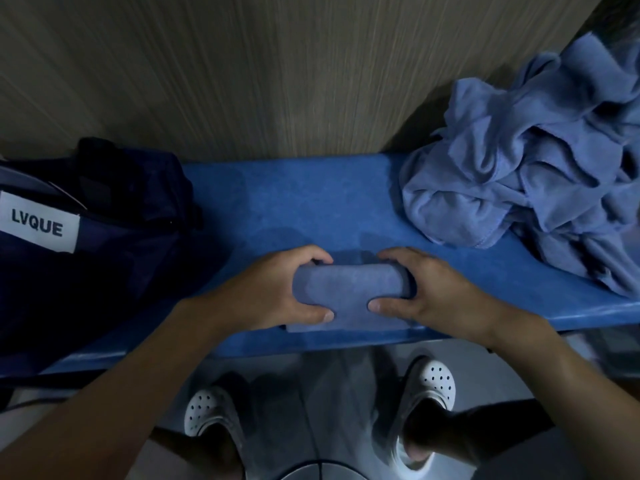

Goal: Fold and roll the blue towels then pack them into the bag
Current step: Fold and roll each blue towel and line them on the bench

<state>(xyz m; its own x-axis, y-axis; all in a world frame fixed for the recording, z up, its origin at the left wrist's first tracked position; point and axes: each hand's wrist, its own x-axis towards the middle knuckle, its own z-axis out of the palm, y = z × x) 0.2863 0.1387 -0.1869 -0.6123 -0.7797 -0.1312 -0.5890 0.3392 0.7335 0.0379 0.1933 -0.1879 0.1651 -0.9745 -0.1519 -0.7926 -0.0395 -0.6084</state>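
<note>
On the bench [311,202], near its front edge, centre: one blue towel [349,289], mostly rolled, with a flat tail lying toward me under the roll.

Grip: my left hand [273,292] wraps the roll's left end, fingers over the far side, thumb on the near side. My right hand [433,289] mirrors it on the right end. Both are closed snugly on cloth.

Handling (judgement): light, soft, limp, easily squeezed. The roll will likely slacken if let go, so pressure belongs at both ends, thumbs pinning the loose tail. For carrying, one hand around the middle, over the free edge.

Bag [104,254]: dark, at my left on the bench, near the roll. I cannot tell whether its mouth is open.

Pile of loose towels [519,161]: far right, well apart.
</note>
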